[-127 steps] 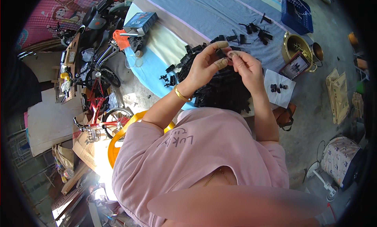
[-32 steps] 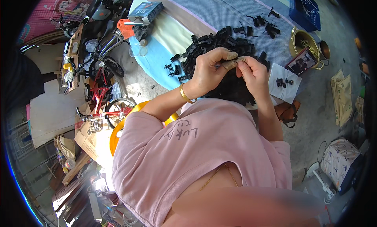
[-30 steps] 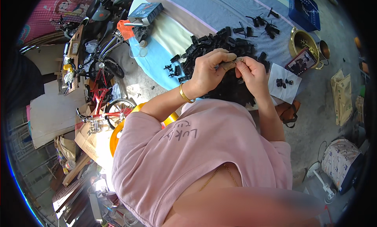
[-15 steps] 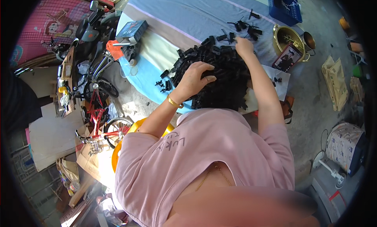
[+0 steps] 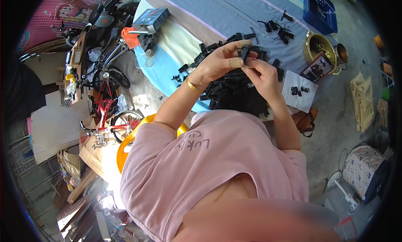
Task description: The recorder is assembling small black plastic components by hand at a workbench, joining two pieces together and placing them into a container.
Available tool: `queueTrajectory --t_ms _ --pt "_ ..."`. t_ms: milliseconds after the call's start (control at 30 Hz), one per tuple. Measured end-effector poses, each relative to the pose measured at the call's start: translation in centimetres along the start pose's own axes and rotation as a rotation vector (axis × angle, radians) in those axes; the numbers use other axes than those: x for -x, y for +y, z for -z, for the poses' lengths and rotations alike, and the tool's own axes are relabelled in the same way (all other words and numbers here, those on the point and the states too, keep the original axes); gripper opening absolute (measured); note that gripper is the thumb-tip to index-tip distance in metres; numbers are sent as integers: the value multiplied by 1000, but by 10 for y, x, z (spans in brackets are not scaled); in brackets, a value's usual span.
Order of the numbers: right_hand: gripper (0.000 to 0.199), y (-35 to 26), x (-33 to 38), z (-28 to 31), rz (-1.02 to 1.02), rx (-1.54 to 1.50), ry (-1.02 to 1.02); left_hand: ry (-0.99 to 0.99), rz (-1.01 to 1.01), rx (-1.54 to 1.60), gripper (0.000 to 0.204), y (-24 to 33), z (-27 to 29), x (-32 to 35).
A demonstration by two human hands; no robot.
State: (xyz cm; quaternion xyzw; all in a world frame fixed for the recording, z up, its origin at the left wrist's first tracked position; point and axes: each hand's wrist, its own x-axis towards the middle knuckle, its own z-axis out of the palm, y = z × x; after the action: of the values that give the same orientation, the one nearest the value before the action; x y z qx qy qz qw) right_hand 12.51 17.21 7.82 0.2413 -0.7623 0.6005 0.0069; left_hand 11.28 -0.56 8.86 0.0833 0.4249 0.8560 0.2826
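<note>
Above the black parts heap (image 5: 234, 91), left hand (image 5: 220, 62) and right hand (image 5: 261, 74), each grip pinching one small black part (image 5: 245, 53), its shape mostly hidden

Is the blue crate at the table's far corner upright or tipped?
Upright: the blue crate sits with its open top facing up on the cloth-covered table.

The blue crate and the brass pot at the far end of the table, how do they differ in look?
The blue crate is box-shaped with straight latticed walls, while the brass pot is round with a smooth, shiny rim. The crate is deep blue plastic in look; the pot is golden metal. The crate sits further from the person, and the pot is nearer, beside a phone. Both are open at the top.
</note>
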Motion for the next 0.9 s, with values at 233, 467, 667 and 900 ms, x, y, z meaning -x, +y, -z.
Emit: queueTrajectory --t_ms 233,467,667,900 --pt "22 -5 14 0 -115 -307 201 225 -92 -36 38 -2 -10 12" --pt "18 -17 5 5 -252 -366 -37 301 -235 -400 33 -4 -35 16" --pt "15 -18 5 10 -237 -249 -136 295 -162 -570 30 -1 -33 24" --pt "17 -29 12 2 -248 -285 -87 297 -250 -477 22 -2 -40 26"
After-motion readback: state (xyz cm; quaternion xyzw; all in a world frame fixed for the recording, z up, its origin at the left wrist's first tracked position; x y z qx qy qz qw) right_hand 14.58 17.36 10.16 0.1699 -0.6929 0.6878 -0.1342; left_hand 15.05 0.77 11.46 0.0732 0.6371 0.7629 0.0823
